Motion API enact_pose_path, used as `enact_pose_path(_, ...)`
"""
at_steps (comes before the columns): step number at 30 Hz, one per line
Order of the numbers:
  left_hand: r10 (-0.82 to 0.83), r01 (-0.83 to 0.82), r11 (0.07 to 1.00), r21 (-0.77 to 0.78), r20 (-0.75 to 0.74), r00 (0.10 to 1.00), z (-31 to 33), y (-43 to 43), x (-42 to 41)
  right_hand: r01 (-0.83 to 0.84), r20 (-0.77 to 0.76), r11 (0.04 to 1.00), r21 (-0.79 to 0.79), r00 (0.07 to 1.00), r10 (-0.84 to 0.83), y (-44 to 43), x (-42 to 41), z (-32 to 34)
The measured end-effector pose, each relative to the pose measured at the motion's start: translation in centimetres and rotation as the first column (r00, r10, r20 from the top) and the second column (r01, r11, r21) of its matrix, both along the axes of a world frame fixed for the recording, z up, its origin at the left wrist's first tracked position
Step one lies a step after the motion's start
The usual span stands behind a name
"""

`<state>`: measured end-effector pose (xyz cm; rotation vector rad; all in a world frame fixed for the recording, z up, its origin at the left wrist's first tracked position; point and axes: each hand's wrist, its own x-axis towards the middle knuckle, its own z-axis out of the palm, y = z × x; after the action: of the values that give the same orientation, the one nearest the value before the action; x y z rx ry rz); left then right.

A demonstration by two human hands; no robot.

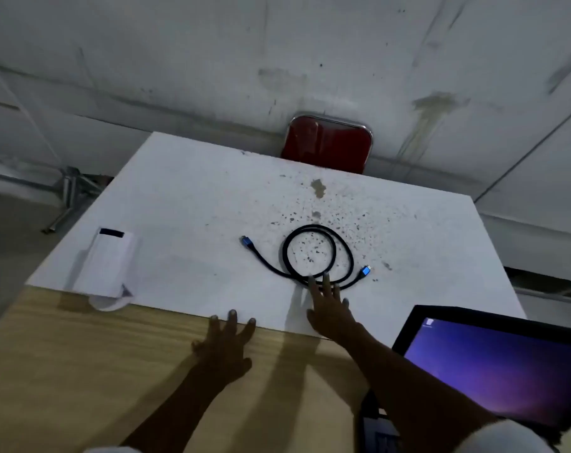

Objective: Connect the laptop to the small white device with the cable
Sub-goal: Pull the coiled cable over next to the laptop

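While the right hand (330,308) stretches out flat over the white surface (186,204), its fingers spread and its fingertips (325,278) just reaching the near edge of the cable (313,253), nothing is gripped yet. The left hand (225,344) lies open and spread too, palm down near the bottom centre of the frame, where the wooden part of the surface meets the white part; it holds nothing.

The cable sits coiled in a loose loop at the centre of the frame, with one blue plug (246,241) pointing toward the left and the other blue plug (365,271) at the right of the loop. The small white device (106,264) stands well apart at the left of the frame, right at the front edge of the white part. The laptop (493,367) fills the lower right corner, screen lit.

The main risk, as I judge it, is the coil: lifted by its middle, the loops could tighten or snag, and a trailing plug could drag across the gritty, speckled surface. Reach is another: device and laptop lie on opposite sides, so a taut cable could tug the light device off its edge. Which port takes which plug cannot be told from here, so a wrong-way insertion is possible.
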<state>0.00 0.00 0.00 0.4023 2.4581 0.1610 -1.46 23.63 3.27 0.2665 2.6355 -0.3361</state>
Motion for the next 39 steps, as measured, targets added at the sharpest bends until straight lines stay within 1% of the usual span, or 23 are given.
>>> enact_pose_path(2, 0.000, -0.001, 1.000, 0.023, 0.028, 1.000, -0.6, -0.2, -0.6, 0.061, 0.006, 0.998, -0.003, 0.998, -0.061, 0.0, -2.0, -0.4)
enact_pose_path(5, 0.010, -0.012, 0.998, 0.054, 0.035, 0.999, -1.5, -0.5, -1.0, 0.104, 0.058, 0.994, -0.032, 0.993, -0.102, 0.1, -4.1, -1.0)
enact_pose_path(8, -0.001, 0.000, 0.999, 0.043, 0.028, 1.000, -2.0, -0.4, -0.9, 0.098, 0.035, 0.995, -0.009, 0.995, -0.098, -0.6, -2.5, -1.9)
enact_pose_path(12, -0.017, 0.019, 0.998, 0.052, -0.029, 0.999, -1.9, -0.7, -0.5, 0.136, 0.007, 0.990, -0.035, 0.991, -0.136, -3.6, 3.2, -2.7)
enact_pose_path(16, 0.000, 0.010, 0.997, 0.071, -0.131, 0.991, -1.0, -1.2, 1.6, 0.101, 0.003, 0.995, 0.011, 0.995, -0.101, -6.6, 9.9, -3.2)
enact_pose_path(17, 0.028, -0.011, 0.995, 0.097, -0.175, 0.984, -0.9, -1.4, 2.5, 0.094, -0.008, 0.995, 0.024, 0.996, -0.093, -7.3, 11.6, -3.4)
enact_pose_path(20, 0.204, -0.132, 0.952, 0.275, -0.253, 0.946, 0.0, -2.1, 6.0, 0.099, 0.003, 0.993, 0.061, 0.995, -0.099, -9.6, 16.3, -3.7)
enact_pose_path(21, 0.220, -0.136, 0.949, 0.285, -0.289, 0.932, 0.2, -2.4, 7.2, 0.104, 0.010, 0.992, 0.069, 0.994, -0.105, -10.3, 17.6, -3.7)
enact_pose_path(23, 0.234, -0.152, 0.951, 0.270, -0.304, 0.924, 0.8, -2.8, 9.6, 0.100, 0.023, 0.991, 0.085, 0.994, -0.103, -11.6, 20.1, -3.5)
enact_pose_path(26, 0.242, -0.172, 0.943, 0.286, -0.231, 0.942, 0.9, -3.2, 12.8, 0.073, 0.054, 0.993, 0.094, 0.996, -0.078, -12.4, 23.1, -2.8)
enact_pose_path(30, 0.245, -0.197, 0.956, 0.219, -0.218, 0.945, 0.8, -3.5, 17.5, 0.013, 0.106, 0.999, 0.036, 0.994, -0.017, -12.6, 27.2, -1.6)
enact_pose_path(35, 0.300, -0.262, 0.945, 0.198, -0.199, 0.933, 1.3, -2.9, 21.1, -0.033, 0.179, 0.993, -0.114, 0.983, 0.053, -11.4, 29.4, -0.5)
enact_pose_path(37, 0.323, -0.288, 0.941, 0.179, -0.216, 0.921, 1.7, -2.6, 22.1, -0.067, 0.184, 0.987, -0.145, 0.978, 0.094, -11.1, 29.9, -0.1)
enact_pose_path(39, 0.297, -0.275, 0.954, 0.117, -0.263, 0.918, 1.9, -2.2, 22.9, -0.101, 0.186, 0.980, -0.169, 0.974, 0.132, -11.0, 30.4, -0.1)
